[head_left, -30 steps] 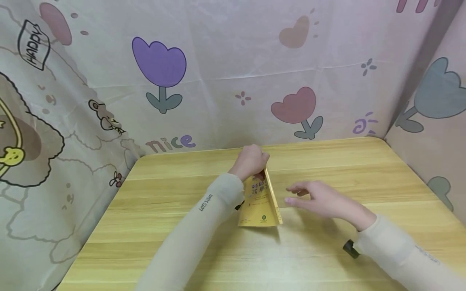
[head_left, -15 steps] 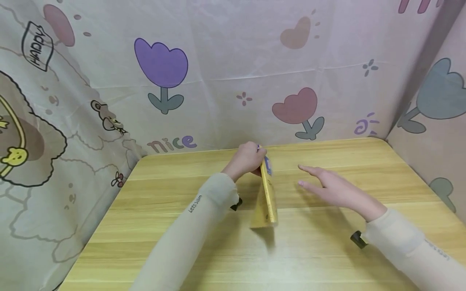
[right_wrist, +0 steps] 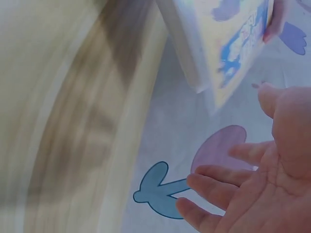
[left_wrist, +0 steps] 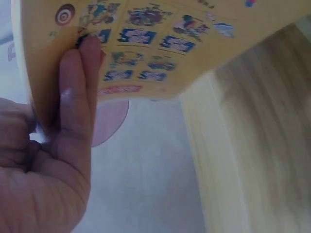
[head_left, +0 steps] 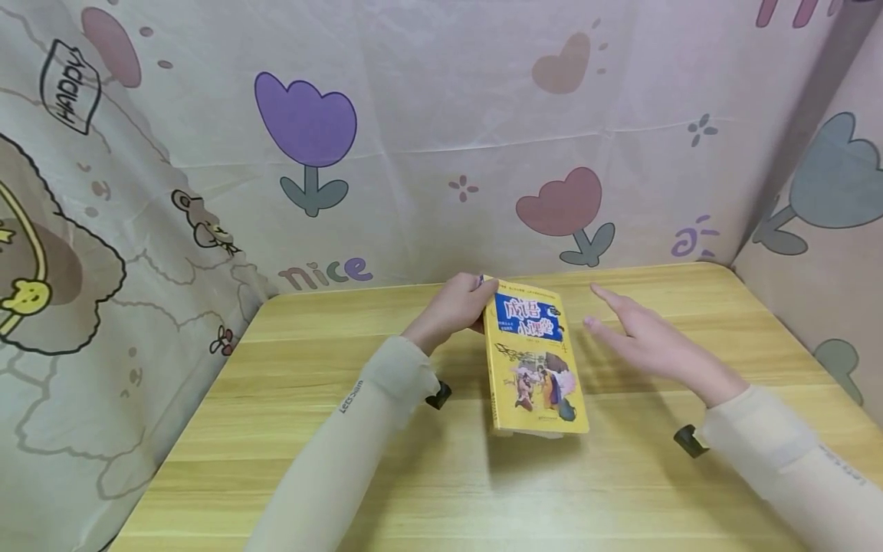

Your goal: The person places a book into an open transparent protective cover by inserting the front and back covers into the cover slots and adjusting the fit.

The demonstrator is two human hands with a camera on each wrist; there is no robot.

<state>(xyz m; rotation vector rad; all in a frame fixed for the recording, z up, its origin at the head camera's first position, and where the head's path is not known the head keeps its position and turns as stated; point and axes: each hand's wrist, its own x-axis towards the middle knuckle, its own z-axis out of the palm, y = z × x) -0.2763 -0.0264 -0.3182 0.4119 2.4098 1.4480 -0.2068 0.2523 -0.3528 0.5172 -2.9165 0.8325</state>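
A yellow paperback book (head_left: 534,360) with a blue title panel and a picture of robed figures is held tilted over the table, front cover facing the head camera. My left hand (head_left: 451,307) grips it at the upper left corner, by the spine. In the left wrist view, the fingers (left_wrist: 75,97) lie along the back cover (left_wrist: 141,43), which carries rows of small pictures. My right hand (head_left: 651,337) is held apart to the right of the book, its fingers extended and nothing in them. In the right wrist view, the palm (right_wrist: 262,189) faces the book's page edge.
A light wood-grain table (head_left: 276,429) lies under both hands. Behind it hangs a pale curtain (head_left: 428,100) printed with tulips and the word "nice". More printed cloth closes off the left and right sides. A small black device (head_left: 691,441) sits at the right wrist.
My left hand has turned the book from its back cover, past the spine, to show its front cover. My right hand has moved a little up and to the right, its fingers straightening.
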